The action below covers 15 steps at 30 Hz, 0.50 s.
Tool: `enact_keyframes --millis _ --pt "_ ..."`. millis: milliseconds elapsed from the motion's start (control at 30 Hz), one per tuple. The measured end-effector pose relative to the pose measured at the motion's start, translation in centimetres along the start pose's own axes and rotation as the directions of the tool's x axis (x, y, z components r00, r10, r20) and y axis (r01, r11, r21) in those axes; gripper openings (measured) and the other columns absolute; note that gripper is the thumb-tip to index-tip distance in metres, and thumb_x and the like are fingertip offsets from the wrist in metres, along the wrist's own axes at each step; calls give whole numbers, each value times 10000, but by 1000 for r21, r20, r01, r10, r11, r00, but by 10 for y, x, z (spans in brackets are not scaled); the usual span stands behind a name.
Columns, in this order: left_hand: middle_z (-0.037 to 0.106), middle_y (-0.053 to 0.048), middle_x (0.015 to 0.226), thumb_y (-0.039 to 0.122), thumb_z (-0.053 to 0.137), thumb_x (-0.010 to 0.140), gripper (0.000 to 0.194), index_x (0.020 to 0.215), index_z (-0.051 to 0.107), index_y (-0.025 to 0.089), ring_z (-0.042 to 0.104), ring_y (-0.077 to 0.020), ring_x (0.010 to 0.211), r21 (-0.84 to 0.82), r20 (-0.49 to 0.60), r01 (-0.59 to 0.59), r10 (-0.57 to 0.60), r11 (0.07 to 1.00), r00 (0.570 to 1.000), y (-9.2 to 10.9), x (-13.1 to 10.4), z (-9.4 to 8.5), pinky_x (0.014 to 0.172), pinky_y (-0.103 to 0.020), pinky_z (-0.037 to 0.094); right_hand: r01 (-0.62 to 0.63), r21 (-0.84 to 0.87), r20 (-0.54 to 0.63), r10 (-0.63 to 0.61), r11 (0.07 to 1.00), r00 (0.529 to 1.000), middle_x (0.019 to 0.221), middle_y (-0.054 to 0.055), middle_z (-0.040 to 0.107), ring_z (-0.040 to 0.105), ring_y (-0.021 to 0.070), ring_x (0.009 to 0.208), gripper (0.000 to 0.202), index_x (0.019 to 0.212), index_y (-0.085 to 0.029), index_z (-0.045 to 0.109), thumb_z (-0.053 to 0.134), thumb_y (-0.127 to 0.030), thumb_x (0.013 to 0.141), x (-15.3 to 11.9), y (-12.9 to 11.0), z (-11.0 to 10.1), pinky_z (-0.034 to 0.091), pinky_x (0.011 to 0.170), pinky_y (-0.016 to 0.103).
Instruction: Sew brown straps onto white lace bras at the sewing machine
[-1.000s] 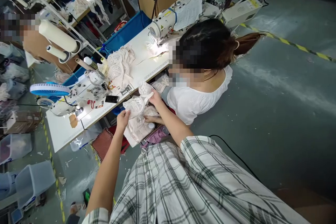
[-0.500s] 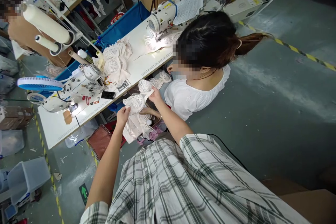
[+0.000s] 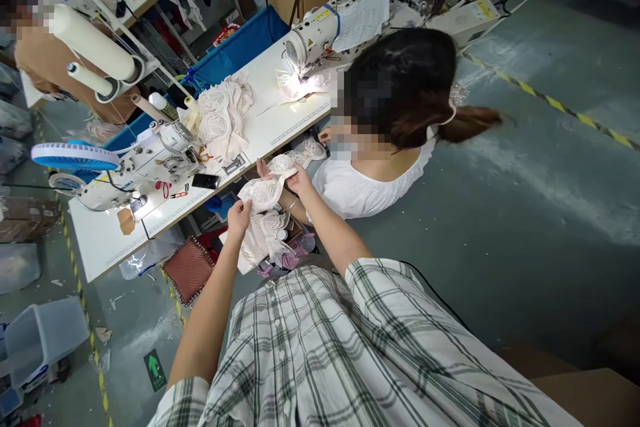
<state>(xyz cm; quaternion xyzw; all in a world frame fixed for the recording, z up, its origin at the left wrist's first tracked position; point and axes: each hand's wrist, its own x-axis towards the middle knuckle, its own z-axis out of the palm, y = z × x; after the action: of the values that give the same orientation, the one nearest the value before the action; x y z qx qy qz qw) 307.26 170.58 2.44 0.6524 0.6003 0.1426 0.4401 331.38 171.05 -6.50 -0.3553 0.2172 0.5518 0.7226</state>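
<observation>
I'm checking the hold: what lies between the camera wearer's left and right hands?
In the head view, a pale lace bra cup spans from the left hand to the right hand; a co-worker's hand shows past its far edge.

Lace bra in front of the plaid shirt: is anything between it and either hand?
Nothing visible: the left hand and right hand both grip the lace bra directly. A co-worker's hand shows at its far edge; whether that one touches it, I cannot tell.
</observation>
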Motion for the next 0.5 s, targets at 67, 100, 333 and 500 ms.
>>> enact_keyframes --millis 67,100,333,500 --pt "675 -60 1054 428 585 965 317 1073 651 137 657 -186 919 -23 -20 13 -13 1000 1000 3 3 5 819 -372 568 5 -50 -13 -6 999 1000 835 24 726 693 122 775 177 1028 -118 648 519 -237 998 -6 -5 0 605 748 259" --pt "674 -67 1074 423 581 969 316 1092 649 139 658 -189 937 -34 -26 23 -24 999 999 3 4 7 833 -381 568 11 -82 -15 -12 997 1000 860 26 724 691 116 772 183 1026 -119 648 525 -252 1001 -9 -6 0 601 737 256" --pt "680 -74 1086 409 580 974 317 1132 640 140 669 -179 926 -46 104 163 -158 985 982 -27 -18 6 825 -379 580 29 -443 89 12 896 996 1007 36 693 675 125 826 225 1087 -139 636 578 -334 989 -79 28 -46 587 725 282" --pt "674 -70 1069 364 613 961 295 1146 632 135 669 -171 888 68 290 265 -274 962 917 -67 -83 -3 776 -358 592 -80 -792 -37 83 606 996 1119 71 664 666 173 931 286 1162 -148 629 617 -354 964 -153 32 -139 593 803 362"
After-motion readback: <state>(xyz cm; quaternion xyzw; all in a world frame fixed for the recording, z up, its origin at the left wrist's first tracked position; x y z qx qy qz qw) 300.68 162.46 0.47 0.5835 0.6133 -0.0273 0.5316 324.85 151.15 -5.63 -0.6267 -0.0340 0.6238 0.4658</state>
